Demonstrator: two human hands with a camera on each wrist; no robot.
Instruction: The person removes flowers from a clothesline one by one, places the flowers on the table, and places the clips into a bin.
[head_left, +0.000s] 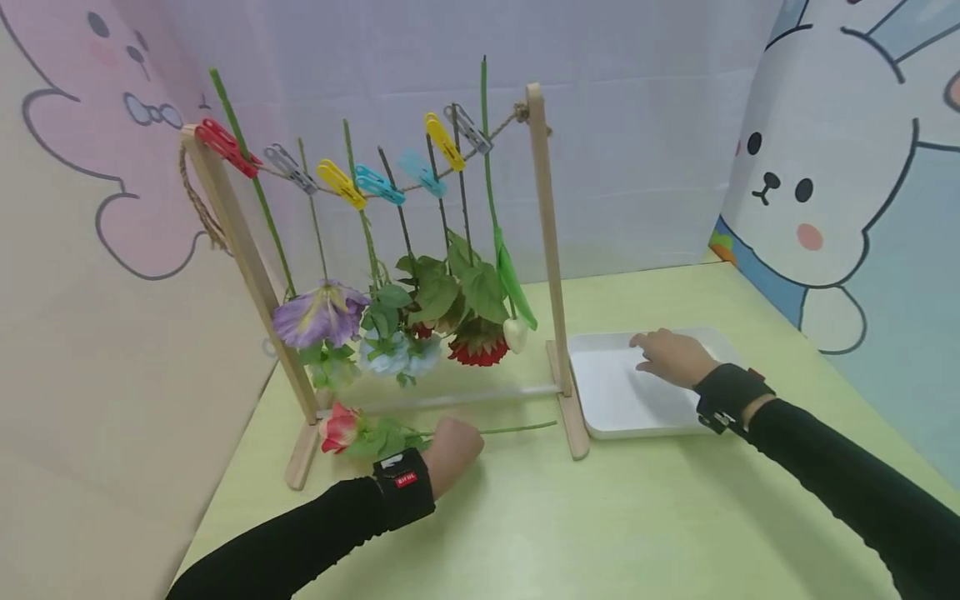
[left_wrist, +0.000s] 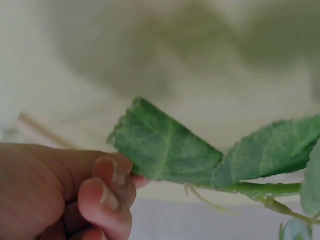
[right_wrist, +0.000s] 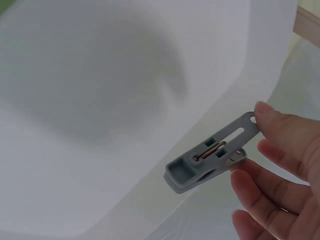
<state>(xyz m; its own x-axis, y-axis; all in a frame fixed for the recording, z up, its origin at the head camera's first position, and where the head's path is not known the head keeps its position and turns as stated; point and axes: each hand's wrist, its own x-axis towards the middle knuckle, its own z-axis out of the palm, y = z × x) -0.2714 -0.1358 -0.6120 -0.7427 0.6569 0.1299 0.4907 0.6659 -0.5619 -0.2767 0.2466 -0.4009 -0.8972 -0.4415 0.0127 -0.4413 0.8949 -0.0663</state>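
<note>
"What do the hands hold?"

"The left hand (head_left: 455, 454) has its fingers curled in, thumb and fingertips pinching the green stem of a pink-red rose (head_left: 339, 428) beside a toothed leaf (left_wrist: 167, 145); the right hand (head_left: 675, 357) pinches the handle ends of a grey plastic clothespin (right_wrist: 212, 152), thumb on one arm and fingertips at the other, remaining fingers loosely bent; the nose of the clothespin points away from the palm."

"And where are those two things?"

"The rose lies crosswise at the front of the wooden rack, bloom towards the left foot (head_left: 302, 454), bare stem end just beside the right foot (head_left: 573, 425); I cannot tell whether it touches the table (head_left: 600, 517); the clothespin is over the white tray (head_left: 611, 387), just right of the rack."

"Anything in the way?"

"The right post (head_left: 551, 250) and its foot stand between the rose and the tray; behind the rose runs a white crossbar (head_left: 480, 398), with flowers hanging head down above; a purple flower (head_left: 321, 314), pale blue blossoms (head_left: 386, 354), a red flower (head_left: 480, 346) and a white tulip (head_left: 515, 335) are among them."

"Held up by what?"

"Clothespins on a twisted rope (head_left: 198, 200) slung between the posts: a red one (head_left: 227, 147) at the left end, then grey, yellow, two blue, yellow and grey; beyond, at right, a cartoon rabbit (head_left: 810, 167) covers the wall."
</note>
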